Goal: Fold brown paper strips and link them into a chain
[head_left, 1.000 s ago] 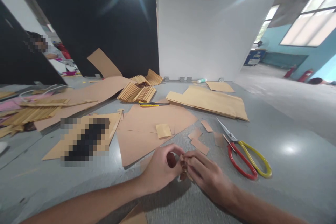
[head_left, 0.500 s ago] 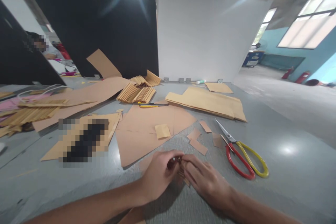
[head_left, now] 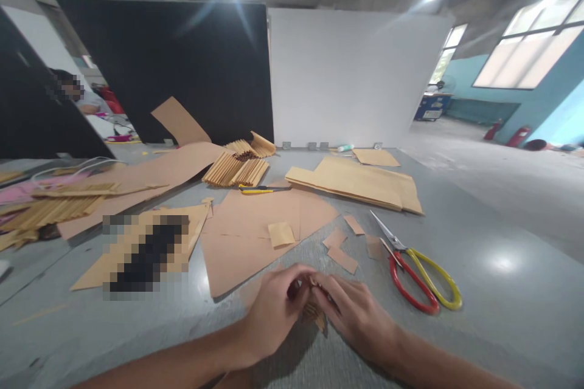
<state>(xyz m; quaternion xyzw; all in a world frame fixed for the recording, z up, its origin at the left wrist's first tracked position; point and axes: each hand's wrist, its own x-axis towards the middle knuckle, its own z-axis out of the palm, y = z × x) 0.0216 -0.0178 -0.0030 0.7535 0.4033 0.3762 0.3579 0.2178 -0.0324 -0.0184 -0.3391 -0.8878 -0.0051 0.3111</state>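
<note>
I have a small pleated paper piece pinched between both hands, just above the grey surface and to the left of the scissors. My left hand comes in from the side away from the scissors. Its fingers are curled tight, with thumb and forefinger narrowed onto the upper end of the piece. My right hand, on the scissors' side, lies flatter, its fingers drawn together and closed on the same piece from the opposite side. The fingertips of the two hands meet over it, so neither is nearer: both touch it. Most of the piece is hidden under them. What shows is a ribbed brown end sticking out below the fingers, so its long axis seems to run from the meeting fingertips down toward me, slanting a little toward the scissors. I cannot tell its full length.

The scissors, with one red handle and one yellow, lie flat on the surface near my right hand but apart from it, blades pointing away from me. Just left of their blades lie a few paper scraps. Farther left is a large brown sheet with a small yellowish square on it. Beyond that sheet, well away from the scissors, are a yellow utility knife and a stack of pleated strips. Past the scissors' tips lies a pile of flat tan sheets.
</note>
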